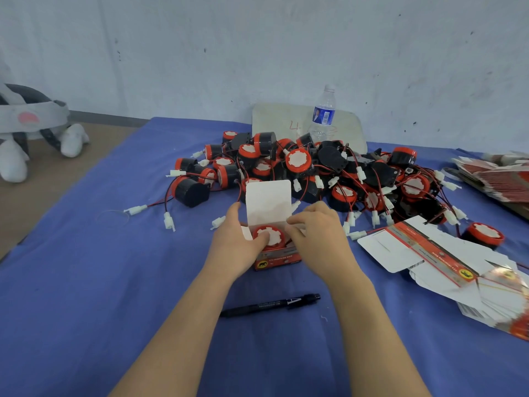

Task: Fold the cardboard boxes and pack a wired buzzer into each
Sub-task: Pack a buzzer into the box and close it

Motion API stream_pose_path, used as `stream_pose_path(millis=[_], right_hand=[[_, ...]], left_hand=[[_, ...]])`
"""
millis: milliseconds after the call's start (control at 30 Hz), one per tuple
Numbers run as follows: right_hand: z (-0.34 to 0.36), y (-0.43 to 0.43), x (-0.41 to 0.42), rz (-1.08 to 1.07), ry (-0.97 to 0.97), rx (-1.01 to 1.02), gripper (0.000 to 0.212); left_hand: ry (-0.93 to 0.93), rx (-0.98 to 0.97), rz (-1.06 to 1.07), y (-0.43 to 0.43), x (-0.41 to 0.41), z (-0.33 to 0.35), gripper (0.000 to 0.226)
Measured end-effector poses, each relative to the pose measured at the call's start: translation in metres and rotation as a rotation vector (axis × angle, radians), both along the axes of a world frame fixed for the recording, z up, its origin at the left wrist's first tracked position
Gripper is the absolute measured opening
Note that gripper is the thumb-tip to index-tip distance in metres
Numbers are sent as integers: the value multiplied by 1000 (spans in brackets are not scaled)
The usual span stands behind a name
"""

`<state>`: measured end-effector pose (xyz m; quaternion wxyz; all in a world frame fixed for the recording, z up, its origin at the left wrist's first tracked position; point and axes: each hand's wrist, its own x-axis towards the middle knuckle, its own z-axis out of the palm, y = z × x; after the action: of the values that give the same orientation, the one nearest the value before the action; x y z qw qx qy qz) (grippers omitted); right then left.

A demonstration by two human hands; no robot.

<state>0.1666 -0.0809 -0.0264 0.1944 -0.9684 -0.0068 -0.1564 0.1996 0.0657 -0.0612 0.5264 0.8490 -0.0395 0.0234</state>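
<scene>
A small red cardboard box (pixel 279 260) stands on the blue cloth in front of me, its white lid flap (pixel 268 203) upright. A red-and-white wired buzzer (pixel 272 234) sits inside it. My left hand (pixel 233 245) grips the box's left side, thumb pressing on the buzzer's top. My right hand (pixel 315 233) pinches the box's right side flap. Behind the box lies a large heap of black-and-red buzzers (pixel 329 173) with red wires and white plugs.
Flat unfolded boxes (pixel 435 253) lie at the right, with a thicker stack (pixel 495 179) at the far right. A black marker pen (pixel 272 305) lies near me. A water bottle (pixel 323 116) and a white board (pixel 286 121) stand by the wall. A headset (pixel 31 116) sits left.
</scene>
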Motion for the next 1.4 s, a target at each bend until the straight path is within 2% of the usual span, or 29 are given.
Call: stream_pose_path(millis=[267,433,533,667,800,933,1000,1100,1267,1400], right_hand=[[11,-7,-9,121,42,119,22],[14,-16,-11,201,139,81,24],[13,-13,-9,157,111,106,17],[11,-6,-6,97,34,78,23],[14,-6,-8,97,101,33,28],[21,-13,-15,132,132,34,18],[21,-16,-15,137,141,18,21],[20,-18,-13,85,113,107,17],[17,-12,-10,-16,-92,346,14],[10,-3,-6,18,-40,254,16]], left_hand=[[2,5,-4,0,-1,1,77],[9,3,-5,0,0,0,78],[9,-2,-5,-1,0,0,79],[6,-5,-6,-1,0,1,78],[11,-11,-8,0,-1,1,79],[21,-11,-18,0,-1,2,79],[26,-15,-19,0,-1,2,79],[27,-15,-20,0,0,1,79],[28,-22,-17,0,1,2,78],[15,-16,-21,0,-1,1,76]])
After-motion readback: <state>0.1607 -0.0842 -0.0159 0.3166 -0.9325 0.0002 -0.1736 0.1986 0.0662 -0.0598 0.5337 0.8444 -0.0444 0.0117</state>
